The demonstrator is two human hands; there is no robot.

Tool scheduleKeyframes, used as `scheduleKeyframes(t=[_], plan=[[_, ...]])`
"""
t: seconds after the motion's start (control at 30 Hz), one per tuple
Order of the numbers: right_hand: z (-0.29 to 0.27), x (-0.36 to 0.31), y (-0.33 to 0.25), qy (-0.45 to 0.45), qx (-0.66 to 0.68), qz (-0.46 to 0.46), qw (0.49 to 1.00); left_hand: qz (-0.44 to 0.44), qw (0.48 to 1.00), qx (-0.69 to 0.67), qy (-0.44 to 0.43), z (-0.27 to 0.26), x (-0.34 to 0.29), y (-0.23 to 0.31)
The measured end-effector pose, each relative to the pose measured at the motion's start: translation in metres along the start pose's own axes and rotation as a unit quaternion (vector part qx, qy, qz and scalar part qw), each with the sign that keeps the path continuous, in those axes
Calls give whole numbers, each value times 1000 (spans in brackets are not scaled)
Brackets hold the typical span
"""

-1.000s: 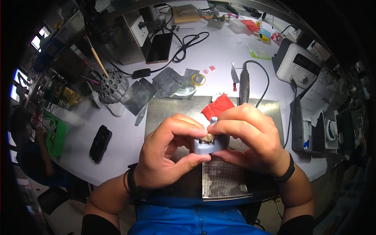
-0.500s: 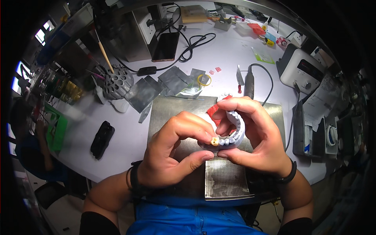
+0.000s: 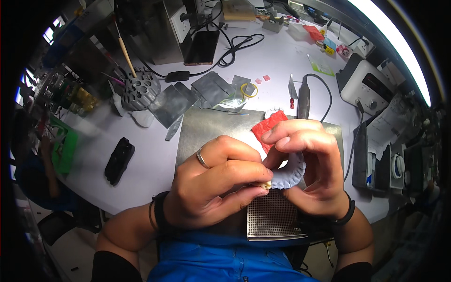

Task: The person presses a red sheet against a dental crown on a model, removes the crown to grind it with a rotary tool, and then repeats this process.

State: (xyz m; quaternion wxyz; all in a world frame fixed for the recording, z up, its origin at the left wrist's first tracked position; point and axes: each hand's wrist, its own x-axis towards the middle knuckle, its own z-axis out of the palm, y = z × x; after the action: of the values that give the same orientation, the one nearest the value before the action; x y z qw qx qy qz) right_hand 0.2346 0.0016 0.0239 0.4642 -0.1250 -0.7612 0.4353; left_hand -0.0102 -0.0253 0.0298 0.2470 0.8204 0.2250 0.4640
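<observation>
My right hand (image 3: 314, 164) is closed around a pale grey-blue dental arch model (image 3: 292, 176), whose row of teeth curves toward me. At the left end of that arch, my left hand (image 3: 221, 176) pinches a small yellowish tooth crown (image 3: 266, 185) between thumb and fingers. The crown touches or nearly touches the model; the fingers partly hide it. Beyond my right hand lies a piece of red sheet (image 3: 270, 124) with a white dental model (image 3: 274, 112) at its far end. Below both hands is a perforated metal plate (image 3: 272, 221).
A metal board (image 3: 206, 127) lies under my hands. Grey pouches (image 3: 174, 108), a yellow ring band (image 3: 249, 90) and a round tool holder (image 3: 141, 91) are to the left. A handpiece (image 3: 304, 101) and its control box (image 3: 369, 84) stand right. A black case (image 3: 120, 160) lies left.
The model has tilted in my right hand. My left fingers have closed together over the crown, covering more of it. The view has shifted slightly.
</observation>
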Motion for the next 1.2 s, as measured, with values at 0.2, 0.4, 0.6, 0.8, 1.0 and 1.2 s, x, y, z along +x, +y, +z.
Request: scheduleKeyframes(t=[0.2,0.4,0.6,0.8,1.0,1.2], plan=[[3,2,-14,24,71,113,991,4,999,-39,3,1,-3,0],[-3,2,-21,25,123,246,961,-64,991,-111,22,5,-11,5],[-2,0,-21,5,98,244,965,-60,995,-81,-7,-2,-12,6],[-4,2,-23,-9,82,241,967,-33,997,-71,-7,-4,-9,6],[0,0,-10,33,106,188,976,-89,979,-181,28,5,-16,-1],[11,7,-16,143,186,197,952,-135,988,-69,-11,4,-2,-1]])
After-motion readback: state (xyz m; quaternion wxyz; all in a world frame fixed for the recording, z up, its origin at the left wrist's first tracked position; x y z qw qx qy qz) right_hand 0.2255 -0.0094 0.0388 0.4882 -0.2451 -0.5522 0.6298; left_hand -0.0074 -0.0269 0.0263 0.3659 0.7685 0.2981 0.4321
